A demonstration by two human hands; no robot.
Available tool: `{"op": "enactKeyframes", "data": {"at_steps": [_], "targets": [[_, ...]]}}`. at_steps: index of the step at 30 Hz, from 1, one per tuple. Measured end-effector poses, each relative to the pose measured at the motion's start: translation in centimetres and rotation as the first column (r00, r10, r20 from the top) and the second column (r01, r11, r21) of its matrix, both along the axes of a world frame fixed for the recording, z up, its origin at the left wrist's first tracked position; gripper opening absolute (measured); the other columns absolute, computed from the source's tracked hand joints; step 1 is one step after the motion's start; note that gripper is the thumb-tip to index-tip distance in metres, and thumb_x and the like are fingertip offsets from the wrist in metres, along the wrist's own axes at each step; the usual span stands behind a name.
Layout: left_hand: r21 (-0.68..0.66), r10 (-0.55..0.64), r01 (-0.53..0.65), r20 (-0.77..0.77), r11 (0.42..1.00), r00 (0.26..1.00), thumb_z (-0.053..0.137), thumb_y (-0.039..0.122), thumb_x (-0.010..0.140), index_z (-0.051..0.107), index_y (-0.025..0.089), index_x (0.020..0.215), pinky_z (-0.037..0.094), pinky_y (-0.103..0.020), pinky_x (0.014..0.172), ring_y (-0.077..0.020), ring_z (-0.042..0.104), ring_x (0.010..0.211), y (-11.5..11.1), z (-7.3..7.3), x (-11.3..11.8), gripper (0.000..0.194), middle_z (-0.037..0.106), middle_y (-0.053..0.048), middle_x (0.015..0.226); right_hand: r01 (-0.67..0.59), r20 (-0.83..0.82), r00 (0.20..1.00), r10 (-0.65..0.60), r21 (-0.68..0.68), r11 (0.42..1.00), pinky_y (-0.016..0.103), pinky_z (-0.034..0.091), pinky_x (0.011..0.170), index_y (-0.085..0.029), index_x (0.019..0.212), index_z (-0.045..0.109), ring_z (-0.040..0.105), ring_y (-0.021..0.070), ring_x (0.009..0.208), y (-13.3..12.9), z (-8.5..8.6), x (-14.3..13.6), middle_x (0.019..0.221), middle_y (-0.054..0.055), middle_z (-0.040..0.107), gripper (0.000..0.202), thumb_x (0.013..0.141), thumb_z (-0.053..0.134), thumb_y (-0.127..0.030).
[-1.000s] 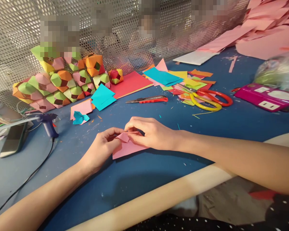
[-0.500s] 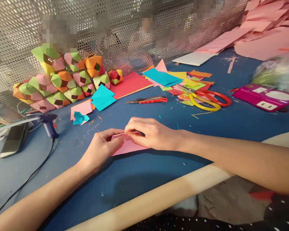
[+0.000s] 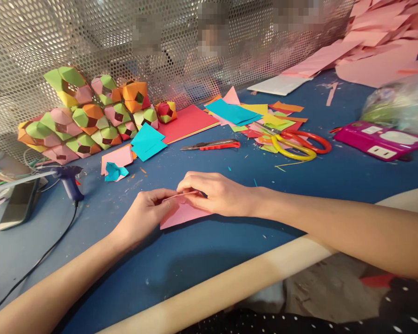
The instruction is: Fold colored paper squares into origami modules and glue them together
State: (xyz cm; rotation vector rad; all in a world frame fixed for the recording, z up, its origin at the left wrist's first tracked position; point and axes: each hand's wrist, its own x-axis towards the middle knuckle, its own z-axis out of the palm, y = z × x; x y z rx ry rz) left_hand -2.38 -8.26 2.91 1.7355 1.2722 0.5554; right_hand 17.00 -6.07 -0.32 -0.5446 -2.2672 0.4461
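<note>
A pink sheet of paper [image 3: 183, 215] lies on the blue table, its far edge raised and folded over. My left hand [image 3: 146, 211] pinches the left part of that raised edge between thumb and fingers. Close beside it, my right hand [image 3: 218, 194] grips the same edge, its fingertips nearly touching those of the left. The fingers partly hide the fold. Beyond the hands lies a red box cutter [image 3: 220, 144]. To the left are blue paper squares [image 3: 148, 143], a small blue folded piece [image 3: 116, 172] and pink squares [image 3: 120, 157].
Folded paper balls [image 3: 90, 118] are stacked against the perforated metal screen [image 3: 181, 55]. A glue gun [image 3: 69, 181] and phone [image 3: 18, 204] lie left. Scissors [image 3: 299, 144] rest on scraps; a magenta device [image 3: 379, 140] sits right. Blurred people show behind the screen.
The whole view has shifted slightly. Both hands keep their hold on the pink paper, and slightly more of its lower left corner shows.
</note>
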Motion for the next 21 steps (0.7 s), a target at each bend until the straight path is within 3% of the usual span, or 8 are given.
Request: {"op": "enactKeyframes", "data": {"at_steps": [7, 11, 14, 18, 21], "targets": [[0.099, 0.005, -0.004, -0.013, 0.995, 1.0, 0.061, 0.041, 0.076, 0.069, 0.016, 0.076, 0.038, -0.022, 0.059, -0.0134, 0.052, 0.066, 0.1, -0.2, 0.0, 0.026, 0.065, -0.002, 0.072, 0.0, -0.057, 0.998, -0.001, -0.019, 1.0, 0.022, 0.043, 0.064, -0.016, 0.092, 0.053, 0.05, 0.0098, 0.07, -0.4, 0.2, -0.4, 0.081, 0.002, 0.055, 0.012, 0.083, 0.049, -0.01], [0.121, 0.073, -0.074, 0.014, 0.99, 0.997, 0.061, 0.042, 0.076, 0.068, 0.015, 0.077, 0.039, -0.022, 0.059, -0.0122, 0.052, 0.065, 0.2, -0.4, -0.2, 0.028, 0.065, -0.003, 0.073, 0.117, -0.038, 0.992, -0.123, -0.131, 0.984, 0.025, 0.044, 0.068, -0.015, 0.091, 0.056, 0.054, 0.0116, 0.074, -0.2, 0.7, -0.2, 0.086, 0.004, 0.06, 0.017, 0.076, 0.062, -0.022], [0.124, 0.109, -0.108, -0.001, 0.986, 0.994, 0.062, 0.045, 0.075, 0.067, 0.015, 0.077, 0.036, -0.022, 0.054, -0.0112, 0.049, 0.061, 0.3, -0.4, -0.3, 0.031, 0.062, -0.002, 0.069, 0.175, 0.026, 0.984, -0.173, -0.221, 0.959, 0.022, 0.04, 0.061, -0.014, 0.081, 0.06, 0.052, 0.0096, 0.063, -0.1, 1.0, -0.1, 0.073, 0.001, 0.062, 0.01, 0.081, 0.058, -0.024], [0.081, 0.092, -0.091, -0.007, 0.992, 0.996, 0.061, 0.046, 0.075, 0.066, 0.015, 0.076, 0.035, -0.022, 0.052, -0.0111, 0.049, 0.058, 0.3, -0.3, -0.2, 0.032, 0.061, -0.001, 0.066, 0.144, 0.043, 0.99, -0.137, -0.275, 0.951, 0.02, 0.038, 0.057, -0.014, 0.075, 0.063, 0.052, 0.0081, 0.06, -0.2, 1.1, -0.1, 0.068, 0.0, 0.064, 0.014, 0.084, 0.052, -0.018], [0.065, 0.038, -0.039, 0.019, 0.997, 0.999, 0.061, 0.043, 0.075, 0.069, 0.017, 0.082, 0.041, -0.023, 0.06, -0.0145, 0.056, 0.069, 0.3, -0.2, -0.1, 0.028, 0.067, -0.003, 0.078, 0.116, 0.053, 0.993, -0.105, -0.259, 0.959, 0.021, 0.039, 0.06, -0.014, 0.077, 0.065, 0.055, 0.0091, 0.063, -0.3, 1.1, -0.1, 0.073, 0.002, 0.067, 0.015, 0.084, 0.052, -0.016]]}}
